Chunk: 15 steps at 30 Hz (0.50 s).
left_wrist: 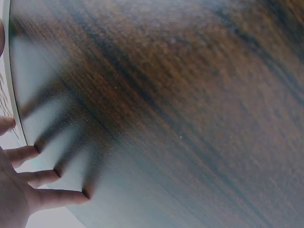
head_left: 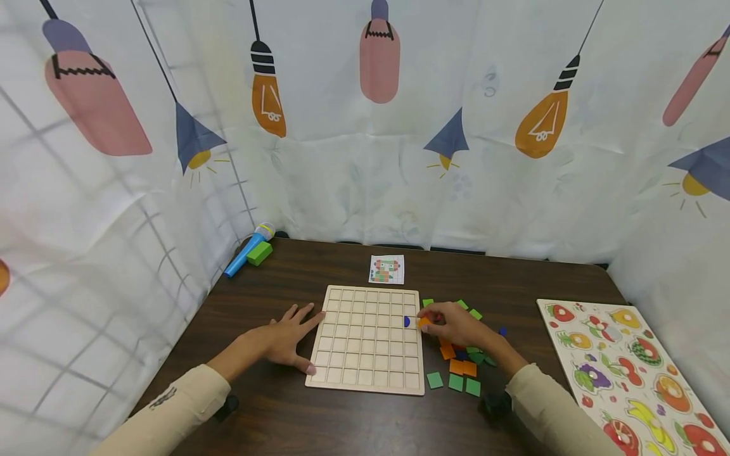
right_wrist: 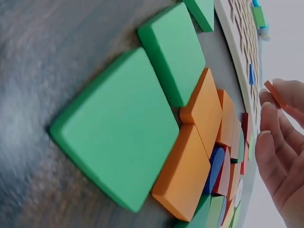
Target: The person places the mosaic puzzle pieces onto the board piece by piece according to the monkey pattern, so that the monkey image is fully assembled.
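A pale wooden grid board (head_left: 365, 335) lies on the dark table. One blue half-round piece (head_left: 407, 322) sits in a cell near its right edge. My left hand (head_left: 288, 339) rests spread at the board's left side, thumb over the lower left corner and the other fingertips on the table and at the edge. My right hand (head_left: 456, 324) pinches an orange tile (right_wrist: 276, 95) between thumb and fingers by the board's right edge. Beneath and around that hand lie loose tiles: green squares (right_wrist: 116, 133), orange squares (right_wrist: 183, 173), red ones and dark blue pieces (right_wrist: 215, 166).
A small printed pattern card (head_left: 386, 270) lies behind the board. At the back left are a blue toy microphone (head_left: 246, 253) and a green block (head_left: 260, 254). A fruit-picture board (head_left: 627, 373) occupies the right side. Patterned curtains (head_left: 365, 177) hang behind the table.
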Tool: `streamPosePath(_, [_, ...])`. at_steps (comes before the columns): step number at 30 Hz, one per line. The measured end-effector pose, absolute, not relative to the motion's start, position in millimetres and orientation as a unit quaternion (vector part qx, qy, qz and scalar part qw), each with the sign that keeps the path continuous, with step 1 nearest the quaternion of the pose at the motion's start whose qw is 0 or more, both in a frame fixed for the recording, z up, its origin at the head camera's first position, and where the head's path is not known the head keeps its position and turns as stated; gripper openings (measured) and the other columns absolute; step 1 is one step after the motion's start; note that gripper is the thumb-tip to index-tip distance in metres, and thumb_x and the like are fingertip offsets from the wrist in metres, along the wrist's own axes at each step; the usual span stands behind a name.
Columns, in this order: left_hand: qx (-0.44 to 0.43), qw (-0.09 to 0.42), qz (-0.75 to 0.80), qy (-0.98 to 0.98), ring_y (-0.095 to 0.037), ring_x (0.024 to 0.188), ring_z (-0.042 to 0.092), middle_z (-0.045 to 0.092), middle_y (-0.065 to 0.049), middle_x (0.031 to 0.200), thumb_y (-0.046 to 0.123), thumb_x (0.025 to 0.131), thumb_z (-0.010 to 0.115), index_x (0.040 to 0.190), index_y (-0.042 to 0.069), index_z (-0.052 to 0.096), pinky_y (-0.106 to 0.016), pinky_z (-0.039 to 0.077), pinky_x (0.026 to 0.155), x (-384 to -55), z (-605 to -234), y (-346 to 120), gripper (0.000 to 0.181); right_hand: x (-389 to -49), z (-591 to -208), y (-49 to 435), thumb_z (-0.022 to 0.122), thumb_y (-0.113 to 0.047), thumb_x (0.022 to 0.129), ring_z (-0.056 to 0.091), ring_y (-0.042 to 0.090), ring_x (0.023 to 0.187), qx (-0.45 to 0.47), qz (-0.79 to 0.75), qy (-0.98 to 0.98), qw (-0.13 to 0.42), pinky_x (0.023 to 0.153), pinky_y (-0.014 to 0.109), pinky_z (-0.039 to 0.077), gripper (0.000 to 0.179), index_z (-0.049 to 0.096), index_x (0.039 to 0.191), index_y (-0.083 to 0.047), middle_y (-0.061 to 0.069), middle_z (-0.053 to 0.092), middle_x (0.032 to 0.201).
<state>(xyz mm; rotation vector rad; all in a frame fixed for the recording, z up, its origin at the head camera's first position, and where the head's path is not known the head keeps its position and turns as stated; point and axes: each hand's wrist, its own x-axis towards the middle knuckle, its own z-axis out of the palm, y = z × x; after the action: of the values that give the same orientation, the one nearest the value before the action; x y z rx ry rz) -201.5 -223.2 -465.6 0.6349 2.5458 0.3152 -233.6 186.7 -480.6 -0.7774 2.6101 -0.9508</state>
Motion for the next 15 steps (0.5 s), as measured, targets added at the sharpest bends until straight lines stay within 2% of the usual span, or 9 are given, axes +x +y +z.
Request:
streamPosePath(7, [0.234, 0.246, 0.114, 0.934, -0.058, 0.148, 0.009, 0.007, -0.022, 0.167, 0.069, 0.076, 0.075, 0.162, 0.018, 0.015, -0.085, 0.024, 0.098, -201.9, -466.3, -223.6, 0.117, -231.4, -481.2, 182.3, 0.069, -0.016, 0.096, 0.051, 0.01, 0.06, -0.275, -0.375, 0.874, 0.139, 0.054, 0.023, 0.045, 0.023, 0.067, 0.116, -0.006, -0.001, 0.055, 0.083])
streamPosePath(15, [0.234, 0.247, 0.116, 0.933, -0.058, 0.148, 0.009, 0.006, -0.022, 0.167, 0.069, 0.075, 0.075, 0.163, 0.018, 0.015, -0.085, 0.024, 0.098, -201.9, -467.9, -224.0, 0.117, -233.4, -482.9, 176.9, 0.071, -0.014, 0.095, 0.053, 0.01, 0.059, -0.259, -0.391, 0.874, 0.127, 0.052, 0.023, 0.045, 0.027, 0.068, 0.119, -0.004, 0.0, 0.058, 0.082])
